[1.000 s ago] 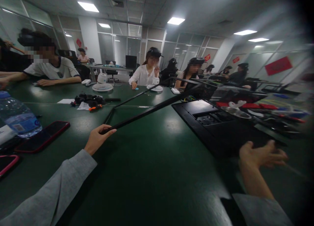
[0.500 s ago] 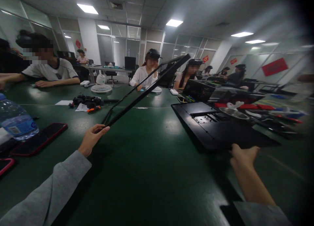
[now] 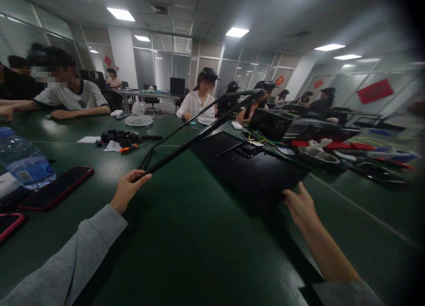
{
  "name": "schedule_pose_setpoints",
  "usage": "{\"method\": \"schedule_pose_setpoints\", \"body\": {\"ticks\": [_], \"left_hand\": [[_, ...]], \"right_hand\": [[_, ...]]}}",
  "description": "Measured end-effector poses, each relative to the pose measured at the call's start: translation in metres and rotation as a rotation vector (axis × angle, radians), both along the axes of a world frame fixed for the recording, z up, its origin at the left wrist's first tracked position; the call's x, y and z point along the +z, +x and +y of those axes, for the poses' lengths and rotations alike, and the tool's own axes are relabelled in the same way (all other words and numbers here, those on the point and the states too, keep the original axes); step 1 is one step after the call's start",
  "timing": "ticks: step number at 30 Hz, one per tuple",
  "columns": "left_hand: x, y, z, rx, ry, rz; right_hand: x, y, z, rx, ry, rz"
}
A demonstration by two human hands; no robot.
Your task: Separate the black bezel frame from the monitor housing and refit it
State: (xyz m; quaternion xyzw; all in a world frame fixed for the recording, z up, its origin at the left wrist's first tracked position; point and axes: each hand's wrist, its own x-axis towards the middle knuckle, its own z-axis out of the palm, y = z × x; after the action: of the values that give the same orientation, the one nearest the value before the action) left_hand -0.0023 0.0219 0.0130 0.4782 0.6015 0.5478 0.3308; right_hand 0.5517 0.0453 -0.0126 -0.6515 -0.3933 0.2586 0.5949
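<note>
My left hand [image 3: 131,188] pinches the near corner of a thin black rectangular frame [image 3: 195,140], which tilts up and away to the right over the green table [image 3: 186,253]. The middle of the frame is open, and the table and people show through it. My right hand [image 3: 301,204] grips the near right edge of a flat black panel [image 3: 265,171] with a rectangular cutout and some fittings in it, like the back of a monitor. The panel is held low over the table, its far left part behind the raised frame. Some right fingers are hidden under the panel.
To the left are a water bottle [image 3: 25,162] and a red-edged phone [image 3: 58,188]. Black gear with orange tips [image 3: 121,140] lies farther back. A metal bowl [image 3: 318,155], cables and tools crowd the right. Several people sit across the table, near small white fans [image 3: 138,120].
My right hand has moved the black panel left, toward the frame, and tilted it. The frame's far end has dipped a little, while my left hand keeps its hold.
</note>
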Motion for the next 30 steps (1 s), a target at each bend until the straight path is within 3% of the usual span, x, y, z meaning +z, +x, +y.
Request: {"method": "schedule_pose_setpoints", "body": {"ticks": [4,8,10,14,17,21,23,25,30], "left_hand": [[0.001,0.000,-0.001,0.010,0.020,0.053],[-0.001,-0.002,0.000,0.002,0.050,0.109],[-0.002,-0.003,0.001,-0.005,0.071,0.187],[-0.003,-0.003,-0.002,-0.020,0.124,0.376],[-0.004,-0.001,-0.004,-0.012,0.186,0.534],[-0.007,0.004,-0.007,-0.009,0.294,0.758],[-0.009,0.007,-0.007,-0.043,0.340,0.845],[-0.011,0.008,-0.006,-0.096,0.359,0.903],[-0.013,0.010,-0.004,-0.223,0.311,0.967]], "right_hand": [[0.014,-0.021,0.004,0.153,-0.087,0.131],[0.023,-0.029,0.015,0.410,-0.133,0.119],[0.021,-0.032,0.024,0.453,-0.148,0.067],[0.015,-0.035,0.043,0.208,0.049,-0.158],[0.023,-0.036,0.044,0.069,0.251,-0.143],[0.042,-0.036,0.029,0.276,0.172,0.144],[0.044,-0.036,0.023,0.351,0.084,0.138],[0.036,-0.034,0.022,0.327,0.064,-0.010],[0.007,-0.026,0.030,0.116,0.191,-0.569]]}}
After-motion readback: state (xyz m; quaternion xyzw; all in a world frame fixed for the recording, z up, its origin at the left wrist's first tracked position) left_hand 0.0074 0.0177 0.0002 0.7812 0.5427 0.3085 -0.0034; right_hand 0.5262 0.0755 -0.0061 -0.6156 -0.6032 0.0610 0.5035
